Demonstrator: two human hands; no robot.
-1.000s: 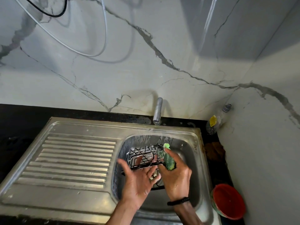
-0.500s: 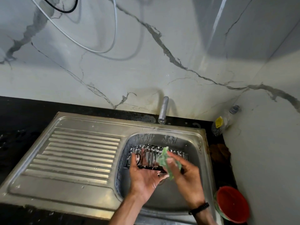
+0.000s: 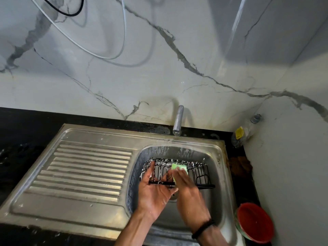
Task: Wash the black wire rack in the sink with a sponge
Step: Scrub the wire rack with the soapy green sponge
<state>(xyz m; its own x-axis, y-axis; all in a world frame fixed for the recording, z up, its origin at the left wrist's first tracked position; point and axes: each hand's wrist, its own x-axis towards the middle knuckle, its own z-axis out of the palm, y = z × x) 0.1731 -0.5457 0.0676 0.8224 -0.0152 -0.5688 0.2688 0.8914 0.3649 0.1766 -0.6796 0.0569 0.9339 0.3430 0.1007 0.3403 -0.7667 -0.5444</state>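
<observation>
Left hand: left hand [image 3: 156, 190] enters from the bottom centre of the frame, palm turned up, fingers spread and reaching forward under and through the near edge of the black wire rack [image 3: 198, 170]; thumb points up along the rack's left end. Fingers are curled round the lower bar, supporting the rack.
Right hand: right hand [image 3: 188, 187] comes in from the lower right, back of the hand toward the camera, motion-blurred. Fingers are clamped on the green sponge [image 3: 179, 168], pressing it against the rack's wires. A black band sits on the wrist.
Rack: inside the sink [image 3: 213, 153] basin, centre-right of the frame, tilted so its upright wires face the camera; soap suds cling to the top wires. The near bar runs between the two hands; the right end sticks out past the right hand.
Sponge: at the upper middle of the rack, just right of the left hand's fingertips, touching the wires.
Tap: tap [image 3: 178, 121] stands above the basin's back rim.
Drainboard: ribbed, left of the basin.
Right edge: clear bottle [image 3: 245, 132] with a yellow label in the corner; red bowl [image 3: 255, 221] at the lower right.
</observation>
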